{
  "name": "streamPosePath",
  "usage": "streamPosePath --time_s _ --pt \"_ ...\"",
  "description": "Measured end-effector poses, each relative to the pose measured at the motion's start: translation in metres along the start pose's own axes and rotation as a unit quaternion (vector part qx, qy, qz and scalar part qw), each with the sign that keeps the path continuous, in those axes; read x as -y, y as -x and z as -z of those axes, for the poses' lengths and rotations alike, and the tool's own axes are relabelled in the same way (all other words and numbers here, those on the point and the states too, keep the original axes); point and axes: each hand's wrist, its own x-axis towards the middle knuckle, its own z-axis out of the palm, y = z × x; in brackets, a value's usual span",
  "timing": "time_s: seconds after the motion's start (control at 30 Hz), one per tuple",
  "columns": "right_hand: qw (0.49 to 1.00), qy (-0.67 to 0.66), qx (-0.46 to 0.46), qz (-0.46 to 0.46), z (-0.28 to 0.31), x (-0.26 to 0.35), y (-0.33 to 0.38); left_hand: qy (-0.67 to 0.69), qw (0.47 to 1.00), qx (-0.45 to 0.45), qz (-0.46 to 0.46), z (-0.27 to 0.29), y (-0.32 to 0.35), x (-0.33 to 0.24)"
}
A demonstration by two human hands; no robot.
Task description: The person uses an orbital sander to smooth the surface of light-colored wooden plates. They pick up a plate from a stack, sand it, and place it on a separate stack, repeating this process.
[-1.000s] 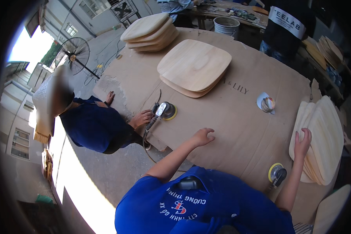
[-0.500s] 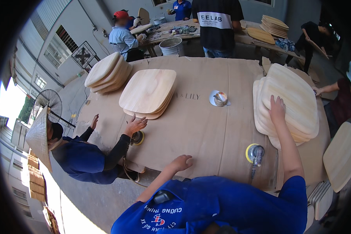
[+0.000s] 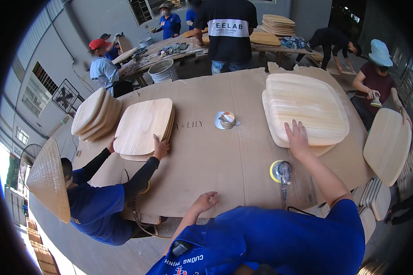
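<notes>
My right hand (image 3: 297,135) lies flat, fingers spread, on top of the stack of pale wooden boards (image 3: 307,110) at the right side of the table (image 3: 234,160); it presses down on the near edge of the top board and closes around nothing. My left hand (image 3: 205,200) rests open on the brown cardboard sheet that covers the table, near its front edge, fingers loosely splayed and empty. Between my two hands, just beside my right forearm, a sander with a yellow disc (image 3: 281,171) lies on the cardboard, its cord trailing back toward me; neither hand touches it. Farther out, near the middle of the table, a roll of tape (image 3: 227,120) sits on a small white sheet. To my left, a co-worker in a cone-shaped straw hat (image 3: 48,179) and blue shirt has both hands on the edge of a second stack of boards (image 3: 144,126), and a third stack (image 3: 94,114) leans just beyond that one. Past the far edge of the table stands a white bucket (image 3: 161,71), with other people working at a bench behind it.
</notes>
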Motion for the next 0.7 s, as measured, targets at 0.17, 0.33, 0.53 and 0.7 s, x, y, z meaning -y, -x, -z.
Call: streamPosePath --time_s 0.17,0.33,0.53,0.7 --pt "0.992 -0.106 -0.062 0.009 0.024 0.001 0.064 0.145 0.977 0.093 -0.128 0.006 -0.050 -0.076" --pt "0.989 -0.140 -0.037 0.005 0.050 -0.018 0.121 0.324 0.925 0.156 -0.122 0.013 -0.113 -0.187" --pt "0.978 -0.158 -0.098 -0.100 0.039 -0.049 0.174 0.642 0.761 -0.012 -0.089 0.038 -0.208 -0.282" --pt "0.629 -0.550 -0.323 -0.445 -0.013 -0.084 0.190 0.592 0.802 -0.035 -0.067 0.029 -0.217 -0.270"
